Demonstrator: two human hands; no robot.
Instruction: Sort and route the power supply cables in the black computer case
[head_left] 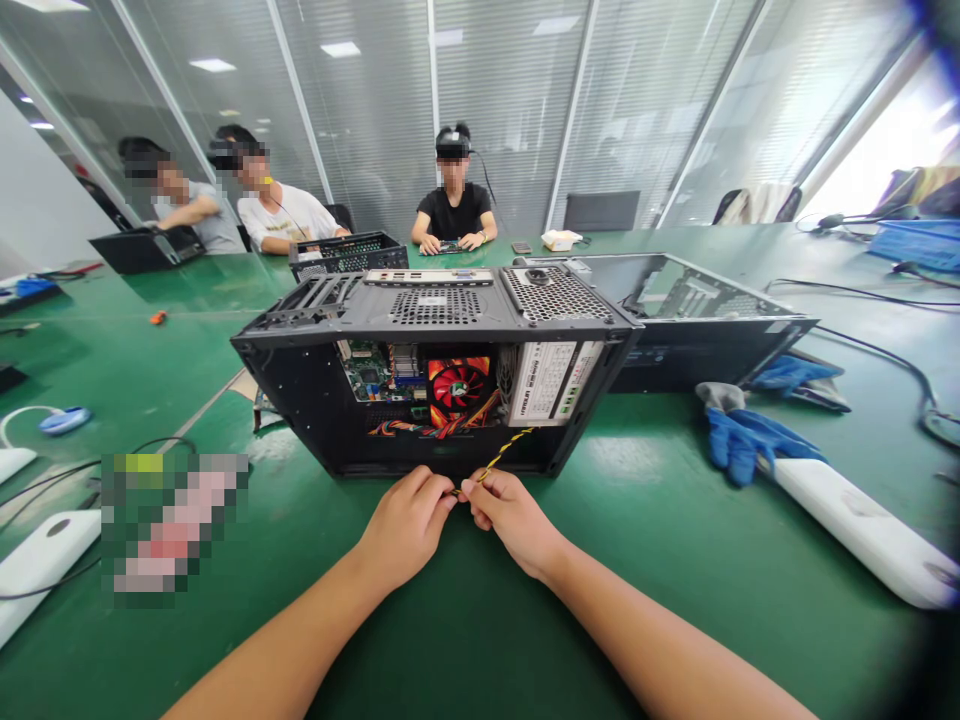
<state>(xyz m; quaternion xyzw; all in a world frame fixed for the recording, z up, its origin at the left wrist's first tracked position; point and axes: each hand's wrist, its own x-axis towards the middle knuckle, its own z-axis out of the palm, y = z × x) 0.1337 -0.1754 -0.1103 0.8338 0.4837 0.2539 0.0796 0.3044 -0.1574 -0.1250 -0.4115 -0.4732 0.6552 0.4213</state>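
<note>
An open black computer case [435, 310] lies on its side on the green table [637, 560], with a red fan [457, 385], a motherboard [371, 372] and a power supply [551, 380] showing inside. A yellow-and-black twisted cable [506, 450] runs out of the case toward me. My left hand [405, 525] and my right hand [510, 515] meet just in front of the case, both pinched on the near end of that cable.
Blue gloves [742, 440] and a white device [862, 530] lie at the right. A detached case panel [690, 300] sits behind the computer. Three people sit at the far side with a second case [349, 255] and a laptop [142, 250]. White devices and cables lie at the left.
</note>
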